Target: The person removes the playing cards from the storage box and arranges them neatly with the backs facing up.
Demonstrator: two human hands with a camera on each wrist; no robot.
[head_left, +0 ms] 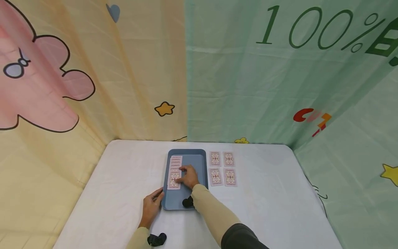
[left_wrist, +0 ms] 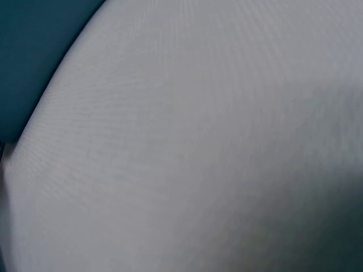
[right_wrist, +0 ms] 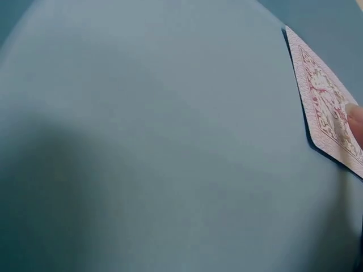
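On the blue tray (head_left: 194, 176), an overlapping column of playing cards (head_left: 174, 185) with red patterned backs lies along the left side. My right hand (head_left: 189, 177) is over this column, its thumb and a finger spread apart and touching the cards. The right wrist view catches a fingertip (right_wrist: 355, 120) on the face-down surface of a playing card (right_wrist: 323, 93). At the tray's left rim rests my left hand (head_left: 151, 207), fingers and thumb against the edge. Only the tray's dark corner (left_wrist: 34, 62) and white cloth show in the left wrist view.
Right of the tray, several face-down cards (head_left: 230, 177) lie in two rows on the white tablecloth (head_left: 267, 200). Printed curtains (head_left: 217, 86) hang behind the table and along its sides. A black wrist device (head_left: 157, 239) sits on the left sleeve.
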